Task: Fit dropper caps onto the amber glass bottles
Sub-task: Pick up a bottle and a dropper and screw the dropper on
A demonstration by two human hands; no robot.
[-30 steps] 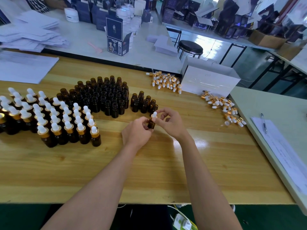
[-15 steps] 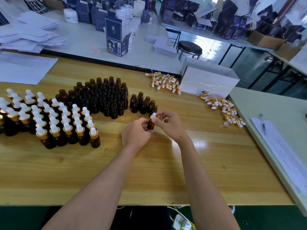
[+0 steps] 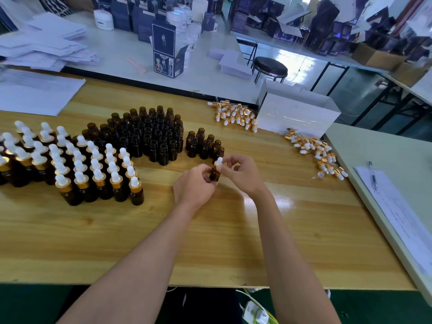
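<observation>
Head view: vs 1 s ago little's moved, left hand (image 3: 195, 183) still grips amber bottle (image 3: 214, 174), right hand (image 3: 240, 174) pinches its dropper cap (image 3: 219, 161), prob. mid-twist.

No wording could be read anywhere in the workshop. A dark blue carton (image 3: 166, 54) carried a printed figure and a small round emblem, its lettering blurred; print on the paper sheet (image 3: 397, 218) was too small to make out.

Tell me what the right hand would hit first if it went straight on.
Past the cap the right hand pinches, probably the cluster of open bottles just beyond; depth is unclear.
</observation>
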